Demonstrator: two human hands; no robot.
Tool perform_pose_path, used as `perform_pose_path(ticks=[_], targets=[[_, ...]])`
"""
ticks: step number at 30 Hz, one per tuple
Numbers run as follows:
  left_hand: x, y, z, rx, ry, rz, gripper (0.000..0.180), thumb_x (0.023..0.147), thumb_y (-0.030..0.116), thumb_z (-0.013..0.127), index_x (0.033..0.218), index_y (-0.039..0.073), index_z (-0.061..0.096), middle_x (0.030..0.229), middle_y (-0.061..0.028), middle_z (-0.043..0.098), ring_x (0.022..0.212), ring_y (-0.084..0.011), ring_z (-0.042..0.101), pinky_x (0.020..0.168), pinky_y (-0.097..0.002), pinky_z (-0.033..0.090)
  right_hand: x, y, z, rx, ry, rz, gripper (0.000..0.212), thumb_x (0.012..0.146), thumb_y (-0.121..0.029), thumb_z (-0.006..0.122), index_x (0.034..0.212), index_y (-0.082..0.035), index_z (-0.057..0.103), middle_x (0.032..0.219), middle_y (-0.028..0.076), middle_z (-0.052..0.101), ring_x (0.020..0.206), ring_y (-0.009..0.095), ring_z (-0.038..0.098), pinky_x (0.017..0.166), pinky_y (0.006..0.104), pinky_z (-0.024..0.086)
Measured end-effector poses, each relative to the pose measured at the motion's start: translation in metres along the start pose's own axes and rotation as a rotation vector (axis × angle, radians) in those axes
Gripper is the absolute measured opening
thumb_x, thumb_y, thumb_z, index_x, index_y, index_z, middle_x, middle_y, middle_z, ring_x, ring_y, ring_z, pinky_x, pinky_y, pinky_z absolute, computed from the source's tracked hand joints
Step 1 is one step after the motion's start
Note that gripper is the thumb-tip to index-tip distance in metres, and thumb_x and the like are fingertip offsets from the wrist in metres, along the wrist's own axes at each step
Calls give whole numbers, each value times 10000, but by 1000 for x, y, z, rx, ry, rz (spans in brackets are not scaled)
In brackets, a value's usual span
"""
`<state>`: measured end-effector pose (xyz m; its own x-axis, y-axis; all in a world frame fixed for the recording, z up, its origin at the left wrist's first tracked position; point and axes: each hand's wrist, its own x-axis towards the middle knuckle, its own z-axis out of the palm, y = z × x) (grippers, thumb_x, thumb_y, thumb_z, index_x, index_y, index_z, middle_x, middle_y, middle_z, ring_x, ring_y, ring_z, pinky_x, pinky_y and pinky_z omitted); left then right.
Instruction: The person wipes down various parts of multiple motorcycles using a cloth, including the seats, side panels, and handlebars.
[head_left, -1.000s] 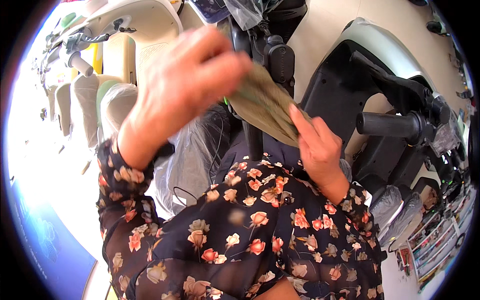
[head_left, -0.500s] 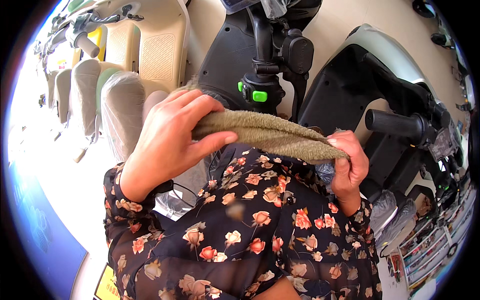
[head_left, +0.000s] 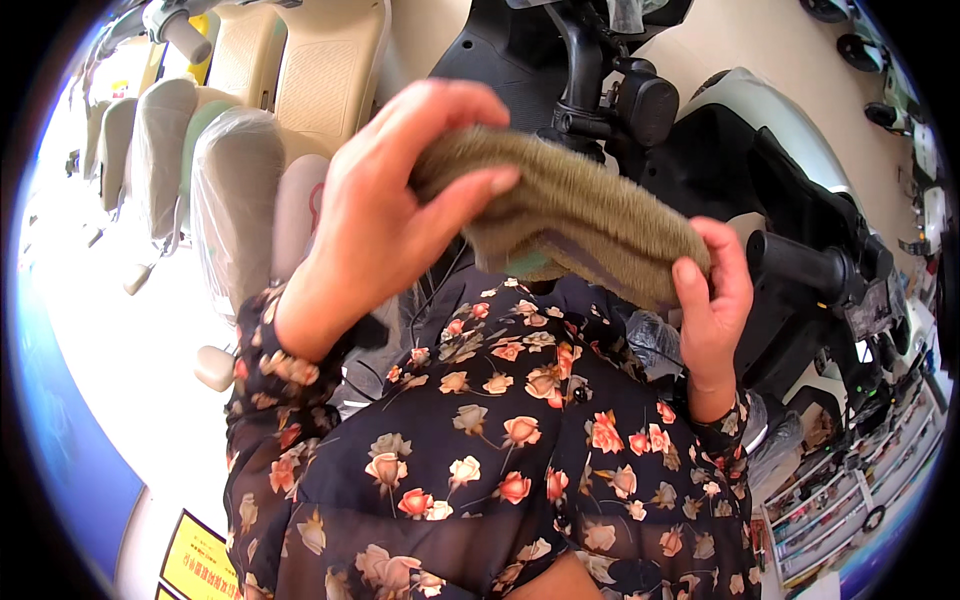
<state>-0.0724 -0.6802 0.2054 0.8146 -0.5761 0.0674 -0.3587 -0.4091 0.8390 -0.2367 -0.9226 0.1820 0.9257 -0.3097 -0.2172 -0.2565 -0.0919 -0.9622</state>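
Between my two hands stretches a folded olive-green plush cloth [head_left: 590,205], tilted so that its right end hangs lower. My left hand [head_left: 385,200] grips the upper left end, thumb in front and fingers behind; it is slightly smeared by motion. At the other end my right hand [head_left: 718,290] pinches the cloth between thumb and fingers. Folds show along its lower side, with a paler green patch near the middle. Behind the cloth stands a scooter's black handlebar stem [head_left: 580,75], partly covered by it.
Plastic-wrapped scooter seats [head_left: 240,200] and beige scooter bodies [head_left: 325,70] line the left. A black scooter handlebar grip [head_left: 795,262] juts out at the right, by a pale scooter [head_left: 790,110]. A yellow sign [head_left: 195,560] lies at lower left, shelving [head_left: 860,510] at lower right.
Both hands have risen with the cloth, the left one more. The cloth now tilts further and shows more of its folded underside. The view has shifted slightly.
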Motion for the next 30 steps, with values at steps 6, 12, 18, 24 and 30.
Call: perform_pose_path(ticks=[6, 12, 18, 24, 30], targets=[[29, -31, 26, 120, -122, 62, 205, 877, 171, 764, 964, 16, 661, 795, -112, 622, 713, -193, 612, 687, -296, 490, 31, 18, 11, -379, 61, -302, 259, 928, 63, 639, 1138, -52, 739, 793, 21, 569, 665, 82, 495, 601, 229, 399], [29, -50, -5, 228, -330, -183, 177, 874, 174, 752, 908, 12, 689, 711, -93, 627, 637, -173, 572, 657, -305, 494, 37, 2, 24, -512, -28, -396, 336, 870, 11, 710, 1169, -136, 753, 688, 77, 486, 558, 178, 489, 546, 294, 419], [52, -22, 10, 61, -352, -104, 213, 904, 217, 739, 891, 9, 695, 695, -68, 602, 642, -126, 539, 646, -287, 478, 48, 33, 3, -475, 149, -229, 159, 900, -26, 677, 1018, -73, 773, 783, 108, 673, 638, 207, 624, 600, 314, 485], [44, -63, 0, 54, -392, -313, 262, 918, 246, 740, 861, 0, 673, 698, 1, 565, 690, -63, 499, 655, -252, 446, 51, 14, 31, -489, 143, -327, 158, 890, -44, 701, 1039, -79, 737, 844, 134, 687, 672, 258, 659, 624, 323, 510], [63, -38, 9, 155, -442, -255, 272, 920, 261, 744, 855, 5, 679, 692, 18, 550, 682, -55, 482, 638, -248, 431, 40, 34, 13, -357, 172, -193, 148, 899, -47, 699, 1039, -64, 742, 889, 135, 721, 725, 229, 695, 672, 290, 527]])
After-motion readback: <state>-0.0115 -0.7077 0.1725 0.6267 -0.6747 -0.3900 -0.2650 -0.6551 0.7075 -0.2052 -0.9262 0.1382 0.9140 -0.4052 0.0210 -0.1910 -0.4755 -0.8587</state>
